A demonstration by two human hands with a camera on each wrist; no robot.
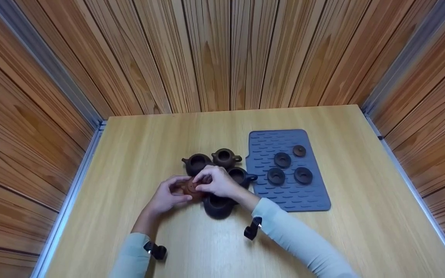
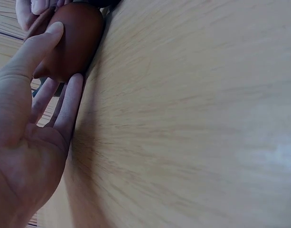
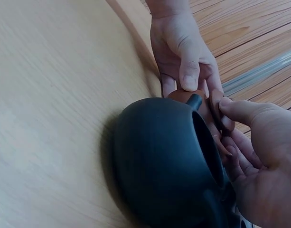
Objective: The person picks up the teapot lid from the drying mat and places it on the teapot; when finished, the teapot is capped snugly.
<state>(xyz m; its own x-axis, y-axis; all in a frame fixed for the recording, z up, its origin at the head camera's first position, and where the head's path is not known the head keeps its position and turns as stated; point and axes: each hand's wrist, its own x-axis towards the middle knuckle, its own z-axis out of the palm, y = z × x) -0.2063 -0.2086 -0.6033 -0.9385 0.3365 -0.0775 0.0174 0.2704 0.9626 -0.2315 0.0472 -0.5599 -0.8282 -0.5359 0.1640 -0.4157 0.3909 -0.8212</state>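
Observation:
A small reddish-brown teapot (image 2: 81,40) stands on the table in front of me. My left hand (image 1: 165,197) grips it from the left, thumb on its upper side and fingers low on the body, as the left wrist view shows. Between the thumb and fingers of my right hand (image 1: 216,181) is its round reddish-brown lid (image 3: 222,111), pinched by the edge and tilted at the pot's opening. Whether the lid touches the rim I cannot tell. Close by the right hand, a large dark teapot (image 3: 152,156) without a lid sits under my right wrist.
Other lidless dark teapots cluster just behind and beside my hands, among them one at the back left (image 1: 197,164) and one at the back (image 1: 224,156). To the right lies a grey mat (image 1: 284,199) bearing several dark round lids (image 1: 303,175). Wood-panel walls enclose the table.

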